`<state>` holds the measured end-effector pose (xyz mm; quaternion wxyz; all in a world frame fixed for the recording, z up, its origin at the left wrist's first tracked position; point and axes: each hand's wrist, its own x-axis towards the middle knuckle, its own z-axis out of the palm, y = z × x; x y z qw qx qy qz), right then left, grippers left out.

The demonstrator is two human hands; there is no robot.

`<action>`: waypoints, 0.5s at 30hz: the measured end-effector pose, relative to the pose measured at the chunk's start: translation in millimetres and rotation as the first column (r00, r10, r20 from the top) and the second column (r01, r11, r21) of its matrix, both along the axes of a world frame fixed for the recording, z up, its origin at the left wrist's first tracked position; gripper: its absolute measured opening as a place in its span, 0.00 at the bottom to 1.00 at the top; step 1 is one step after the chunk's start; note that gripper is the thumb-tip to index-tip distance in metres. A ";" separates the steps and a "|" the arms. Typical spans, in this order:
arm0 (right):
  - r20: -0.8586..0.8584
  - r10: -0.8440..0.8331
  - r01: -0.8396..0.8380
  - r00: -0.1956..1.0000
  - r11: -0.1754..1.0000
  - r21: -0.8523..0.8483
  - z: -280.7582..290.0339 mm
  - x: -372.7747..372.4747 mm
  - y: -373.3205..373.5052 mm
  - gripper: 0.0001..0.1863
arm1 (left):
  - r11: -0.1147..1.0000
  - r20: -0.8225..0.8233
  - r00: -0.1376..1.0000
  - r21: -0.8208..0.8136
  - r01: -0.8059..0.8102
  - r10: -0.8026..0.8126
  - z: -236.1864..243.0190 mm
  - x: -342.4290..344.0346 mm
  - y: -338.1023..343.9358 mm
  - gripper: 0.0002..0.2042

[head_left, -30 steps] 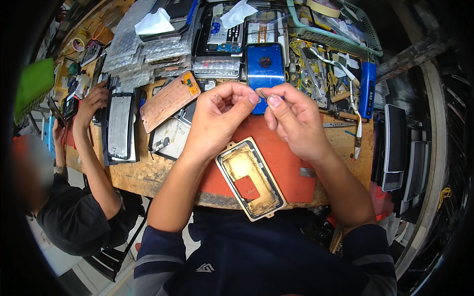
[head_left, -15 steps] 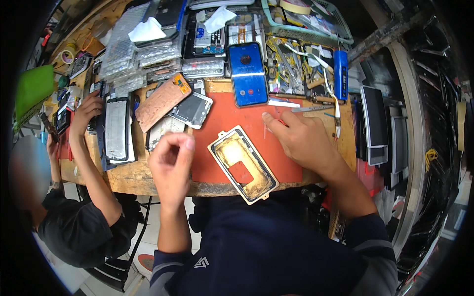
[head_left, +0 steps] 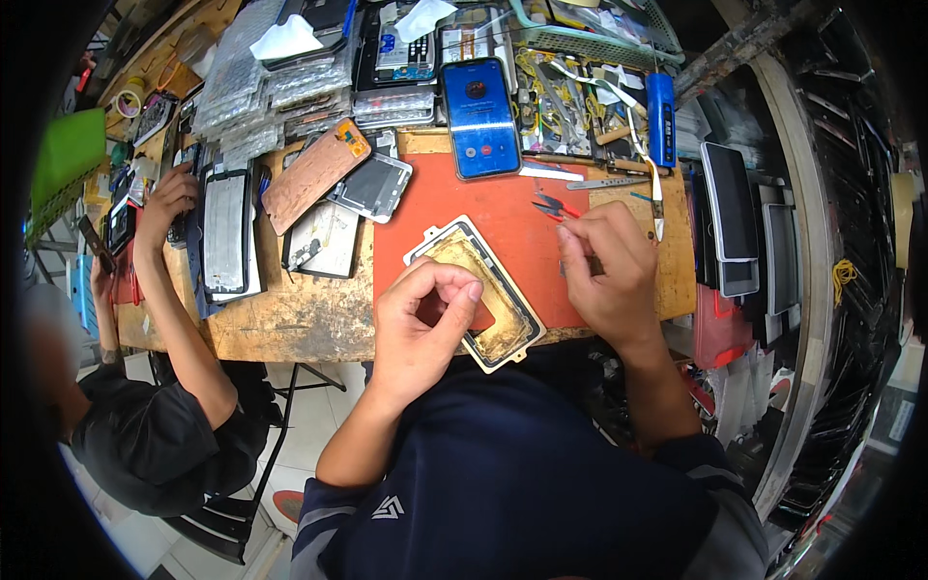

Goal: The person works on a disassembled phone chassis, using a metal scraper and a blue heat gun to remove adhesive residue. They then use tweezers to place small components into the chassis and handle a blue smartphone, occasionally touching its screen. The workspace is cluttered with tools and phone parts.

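Note:
My left hand (head_left: pixel 421 324) is over the left edge of a pale, gold-lined phone-shaped mould (head_left: pixel 496 282), thumb and forefinger closed in a pinch. Whatever those fingers may hold is too small to make out. The mould lies tilted on an orange-red mat (head_left: pixel 416 193), its lower corner past the table's front edge. To the right, my right hand (head_left: pixel 616 271) is over the mat's edge with its fingers curled in; I cannot make out what is in them. Right by its knuckles lie small red-handled cutters (head_left: pixel 554 206). A phone with a lit blue screen (head_left: pixel 480 121) stands behind the mat.
A copper-coloured screen panel (head_left: pixel 317 176) and phone parts lie left of the mat. Tweezers (head_left: pixel 609 183) and a blue tool (head_left: pixel 660 121) are at the far right. Bubble-wrapped stacks (head_left: pixel 237 92) and a green basket (head_left: pixel 599 41) fill the back. A co-worker's hand (head_left: pixel 172 201) is at left.
My left hand has moved right, from beside the mould to over it. My right hand has drawn to the right, its fingers curling in, and the red-handled cutters are more exposed.

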<state>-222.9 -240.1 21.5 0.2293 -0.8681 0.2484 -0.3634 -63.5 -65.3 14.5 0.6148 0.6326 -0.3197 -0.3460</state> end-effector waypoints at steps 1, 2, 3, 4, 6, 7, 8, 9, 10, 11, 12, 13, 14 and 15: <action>0.019 0.008 -0.009 1.000 0.999 0.049 -1.3 -0.5 1.5 0.05 | 1.000 0.032 0.999 0.012 0.016 -0.016 0.9 -1.0 -0.9 0.02; 0.026 -0.029 0.027 0.999 0.998 0.055 -2.4 -1.7 0.5 0.06 | 1.000 0.036 0.999 0.015 0.012 -0.012 1.6 -1.2 -0.8 0.02; 0.023 -0.060 0.058 0.998 0.995 0.079 -3.0 -3.9 -3.2 0.06 | 1.000 0.036 0.999 0.019 0.006 -0.007 2.4 -1.8 0.3 0.02; 0.016 -0.089 0.087 0.996 0.991 0.102 -2.9 -7.7 -6.6 0.07 | 1.000 0.030 1.000 0.023 0.002 -0.003 2.2 -2.8 1.0 0.02; 0.045 -0.115 0.108 0.992 0.987 0.120 -1.7 -15.1 -17.3 0.04 | 1.000 -0.132 0.991 -0.012 -0.022 0.021 2.2 -5.9 5.1 0.01; 0.045 -0.098 0.090 0.994 0.982 0.165 0.1 -19.5 -20.1 0.03 | 1.000 -0.076 0.997 0.004 -0.022 0.023 1.4 -5.5 5.5 0.01; 0.049 -0.082 0.070 0.995 0.975 0.212 1.6 -23.4 -20.4 0.03 | 0.999 -0.024 0.999 0.019 -0.034 0.034 0.6 -6.3 5.6 0.01; 0.056 -0.038 0.017 0.998 0.942 0.334 2.7 -26.3 -17.5 0.02 | 0.999 -0.027 1.000 0.037 -0.011 0.012 -0.5 -9.5 4.7 0.01; 0.045 0.046 -0.060 0.998 0.903 0.426 3.5 -28.7 -13.0 0.02 | 0.999 -0.027 1.000 0.049 0.000 0.001 -1.6 -12.8 2.8 0.01; 0.044 0.131 -0.135 0.990 0.848 0.513 4.4 -31.4 -5.9 0.03 | 0.998 -0.031 0.999 0.056 0.009 -0.008 -2.0 -16.5 0.8 0.01; 0.046 0.223 -0.206 0.974 0.775 0.598 4.6 -32.8 1.6 0.03 | 0.999 -0.116 0.993 0.041 0.016 -0.011 -2.4 -21.8 -2.4 0.01; 0.064 0.272 -0.252 0.960 0.743 0.620 3.2 -32.3 9.0 0.04 | 0.996 -0.075 0.997 0.079 0.043 -0.037 -1.3 -24.0 -4.6 0.01; 0.106 0.282 -0.274 0.953 0.661 0.699 2.3 -32.8 13.9 0.04 | 0.991 -0.035 0.997 0.119 0.068 -0.064 0.1 -26.3 -7.1 0.01; 0.136 0.296 -0.288 0.945 0.562 0.775 0.5 -32.5 18.2 0.04 | 0.992 -0.006 0.994 0.066 0.108 -0.108 1.4 -27.8 -10.3 0.02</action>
